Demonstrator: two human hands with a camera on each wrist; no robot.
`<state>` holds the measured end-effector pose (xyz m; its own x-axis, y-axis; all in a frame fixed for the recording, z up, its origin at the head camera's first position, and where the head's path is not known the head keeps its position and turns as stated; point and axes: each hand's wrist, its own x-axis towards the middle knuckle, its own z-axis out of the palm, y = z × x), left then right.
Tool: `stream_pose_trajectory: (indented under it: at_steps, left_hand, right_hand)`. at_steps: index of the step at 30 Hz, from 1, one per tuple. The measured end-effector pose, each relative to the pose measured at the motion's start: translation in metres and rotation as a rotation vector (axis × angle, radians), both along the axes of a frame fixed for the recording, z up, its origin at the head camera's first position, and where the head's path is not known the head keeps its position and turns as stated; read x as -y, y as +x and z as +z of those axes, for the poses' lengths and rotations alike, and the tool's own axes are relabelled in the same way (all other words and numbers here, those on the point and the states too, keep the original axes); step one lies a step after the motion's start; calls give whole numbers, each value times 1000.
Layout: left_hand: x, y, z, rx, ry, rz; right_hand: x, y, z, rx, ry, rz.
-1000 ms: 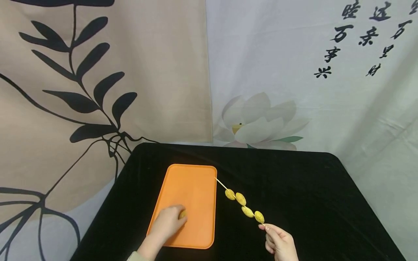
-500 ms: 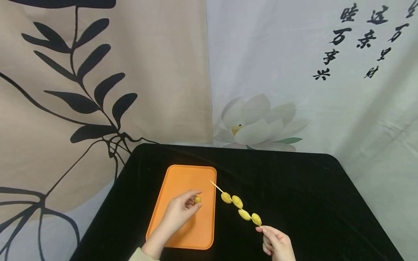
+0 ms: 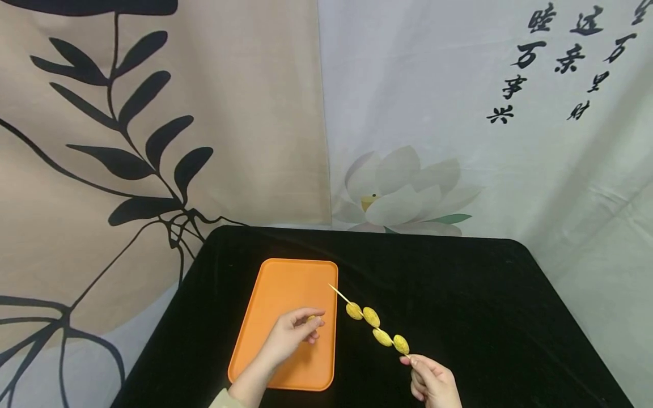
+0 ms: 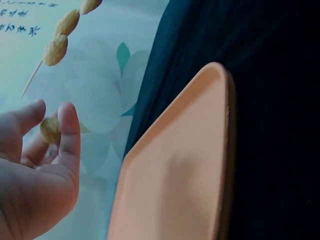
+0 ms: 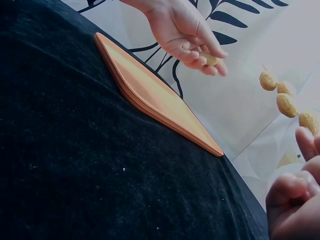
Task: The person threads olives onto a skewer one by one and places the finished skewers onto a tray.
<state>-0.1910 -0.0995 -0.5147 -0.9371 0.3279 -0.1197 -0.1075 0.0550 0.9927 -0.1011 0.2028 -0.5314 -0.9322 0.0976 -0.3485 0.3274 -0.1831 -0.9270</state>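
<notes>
My left hand (image 3: pixel 289 337) hovers over the orange tray and pinches a small yellow oval piece (image 4: pixel 50 130) with rough skin, largely covered by the fingers in the head view. To its right, my right hand (image 3: pixel 435 378) grips the lower end of a thin wooden skewer (image 3: pixel 339 293) between thumb and fingers. Several yellow oval pieces (image 3: pixel 372 317) of the same sort are threaded along the skewer. Its bare pointed tip slants up and left, overlapping the tray's right rim in the head view. The held piece is a short way from that tip.
The orange tray (image 3: pixel 298 277), rectangular with a low rim, lies on a black cloth-covered table (image 3: pixel 490 306). Behind the table hangs a curtain (image 3: pixel 265 113) printed with dark leaves, a pale lotus and black characters.
My left hand has risen from the tray with a yellow oval piece and moved right, towards the skewer tip. The right hand has shifted slightly left and down with the skewer.
</notes>
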Motion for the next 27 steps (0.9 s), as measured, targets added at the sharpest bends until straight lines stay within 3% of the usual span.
stream_pose_trajectory:
  at_steps: [6, 11, 16, 22, 27]
  left_hand:
    - [-2, 2, -5, 151, 95, 58]
    - [-3, 3, -4, 234, 197, 46]
    - [-5, 4, 6, 218, 268, 36]
    - [-8, 8, 26, 138, 346, 101]
    - [-7, 10, 37, 80, 398, 120]
  right_hand:
    - [-1, 1, -2, 14, 4, -2]
    - [-2, 2, -4, 3, 3, 2]
    - [-1, 2, -5, -1, -11, 13]
    - [-1, 2, -6, -37, -15, 37]
    - [-1, 4, -6, -84, -31, 57]
